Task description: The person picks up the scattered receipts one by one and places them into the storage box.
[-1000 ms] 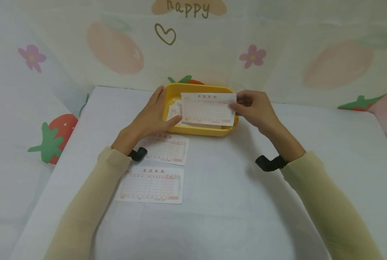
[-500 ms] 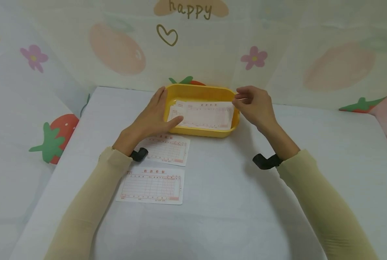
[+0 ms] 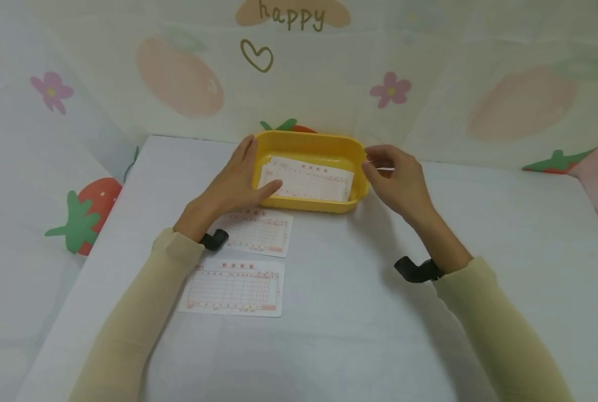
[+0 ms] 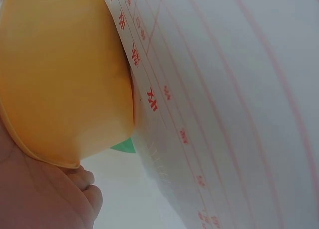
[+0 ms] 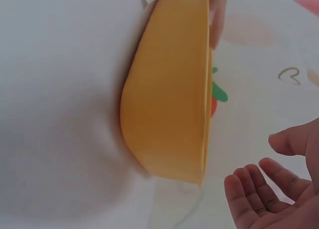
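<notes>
A yellow plastic tray (image 3: 309,205) stands against the back wall, with printed receipt slips (image 3: 314,181) lying inside it in an uneven stack. My left hand (image 3: 233,178) holds the tray's left end, the thumb reaching over the front rim and the fingers along the left side. Beside the right rim is my right hand (image 3: 399,178), fingers loosely bent and holding nothing; in the right wrist view a gap shows between this hand and the tray. Two more receipt slips lie face up on the table: an upper slip (image 3: 261,231), partly hidden by the left hand, and a lower slip (image 3: 233,287).
A white cloth covers the table (image 3: 349,312). Behind it hangs a patterned backdrop (image 3: 319,72) with fruit and flowers. Black wrist mounts are worn on the left wrist (image 3: 215,240) and the right wrist (image 3: 418,270).
The right hand has let go of a receipt slip, which dropped onto the others in the tray and settled further left. That hand stays by the right rim; the left hand has not moved.
</notes>
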{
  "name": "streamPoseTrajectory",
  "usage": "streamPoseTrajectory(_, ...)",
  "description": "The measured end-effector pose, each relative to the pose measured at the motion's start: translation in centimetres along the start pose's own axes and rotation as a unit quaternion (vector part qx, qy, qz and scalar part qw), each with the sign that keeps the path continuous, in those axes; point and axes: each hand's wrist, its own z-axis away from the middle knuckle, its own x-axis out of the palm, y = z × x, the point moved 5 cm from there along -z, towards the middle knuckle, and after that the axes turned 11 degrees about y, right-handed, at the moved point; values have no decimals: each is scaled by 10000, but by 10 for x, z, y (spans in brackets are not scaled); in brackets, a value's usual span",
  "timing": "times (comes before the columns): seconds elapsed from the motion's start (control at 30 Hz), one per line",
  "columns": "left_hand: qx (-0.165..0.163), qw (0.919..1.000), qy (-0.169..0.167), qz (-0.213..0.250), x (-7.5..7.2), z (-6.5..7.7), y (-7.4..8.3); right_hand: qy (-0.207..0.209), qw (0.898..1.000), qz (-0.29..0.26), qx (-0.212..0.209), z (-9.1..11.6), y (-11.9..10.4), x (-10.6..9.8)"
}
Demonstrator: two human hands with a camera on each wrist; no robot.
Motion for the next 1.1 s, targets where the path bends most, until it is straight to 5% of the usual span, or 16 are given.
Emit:
streamPoseTrajectory(0.23, 10, 10000, 0, -81, 1, 0, -1, -47, 9983, -397, -418, 21, -7, 7)
streamPoseTrajectory(0.7, 14, 10000, -25, -16, 0, 0, -1, -219, 9947, -789, -618, 67, -28, 34)
streamPoseTrajectory(1.1, 38, 10000, 4, 3, -1, -1, 1, -1266, 9878, -600, -674, 86, -30, 83)
